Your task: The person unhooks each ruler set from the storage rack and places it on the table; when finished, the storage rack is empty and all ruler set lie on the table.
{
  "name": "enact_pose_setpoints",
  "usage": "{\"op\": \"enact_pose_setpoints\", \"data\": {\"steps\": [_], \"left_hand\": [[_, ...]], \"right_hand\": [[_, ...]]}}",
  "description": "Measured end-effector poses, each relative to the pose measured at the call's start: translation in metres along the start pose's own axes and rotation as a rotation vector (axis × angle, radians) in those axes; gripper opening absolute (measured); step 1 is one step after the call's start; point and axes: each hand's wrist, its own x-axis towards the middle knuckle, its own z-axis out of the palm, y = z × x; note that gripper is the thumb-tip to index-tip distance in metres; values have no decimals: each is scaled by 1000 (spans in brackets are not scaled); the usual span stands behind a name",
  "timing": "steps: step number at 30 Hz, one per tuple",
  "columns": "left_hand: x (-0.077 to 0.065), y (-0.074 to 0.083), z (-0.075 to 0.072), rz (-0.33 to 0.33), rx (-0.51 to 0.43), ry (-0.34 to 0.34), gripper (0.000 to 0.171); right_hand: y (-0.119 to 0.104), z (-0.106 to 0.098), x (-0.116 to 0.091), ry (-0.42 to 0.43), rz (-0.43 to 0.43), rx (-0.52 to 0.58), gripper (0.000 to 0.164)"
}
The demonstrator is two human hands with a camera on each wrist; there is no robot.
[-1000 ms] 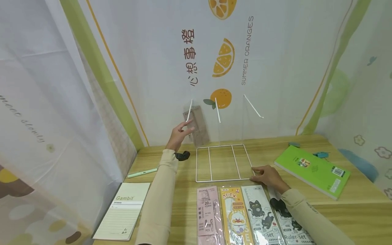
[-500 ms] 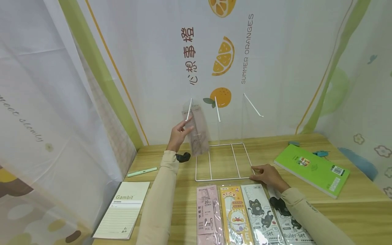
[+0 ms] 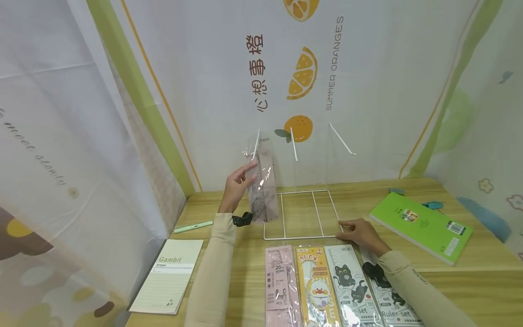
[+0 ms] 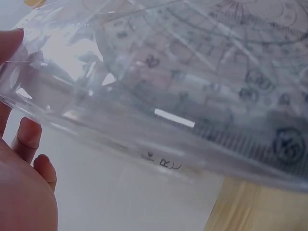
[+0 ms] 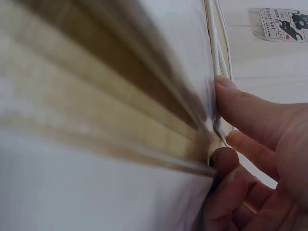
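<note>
A clear, pinkish ruler-set packet (image 3: 267, 193) hangs at the left prong (image 3: 256, 144) of a white wire rack (image 3: 300, 237). My left hand (image 3: 237, 188) pinches the packet's left edge just below the prong's tip. Through the plastic in the left wrist view, a protractor (image 4: 231, 91) shows, with the thumb above the packet's edge and fingers (image 4: 30, 132) below it. At the front right corner of the rack's base, my right hand (image 3: 361, 234) grips the wire between thumb and fingers. The right wrist view has this hand (image 5: 269, 144) up close, beside blurred packaging.
In front of the rack lie a pink packet (image 3: 279, 286), a yellow duck packet (image 3: 318, 286) and two cat ruler sets (image 3: 353, 284). A notebook (image 3: 169, 277) and a green pen (image 3: 193, 226) are on the left. To the right lies a green book (image 3: 422, 227).
The packet has come lower and nearer to me, its bottom end now in front of the rack's base. My left hand stays near the prong's tip, and my right hand keeps its grip.
</note>
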Motion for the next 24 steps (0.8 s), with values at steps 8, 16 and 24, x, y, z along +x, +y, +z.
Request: {"op": "enact_pose_setpoints", "data": {"steps": [8,16,24], "left_hand": [[-18,11,-6,-10,-7,-34,44],[-37,22,-13,37,3,-56,44],[-55,36,-19,83,14,-69,41]], "right_hand": [[1,1,1,-6,-2,12,65],[2,1,2,-3,18,13,66],[4,3,3,0,19,-2,67]]}}
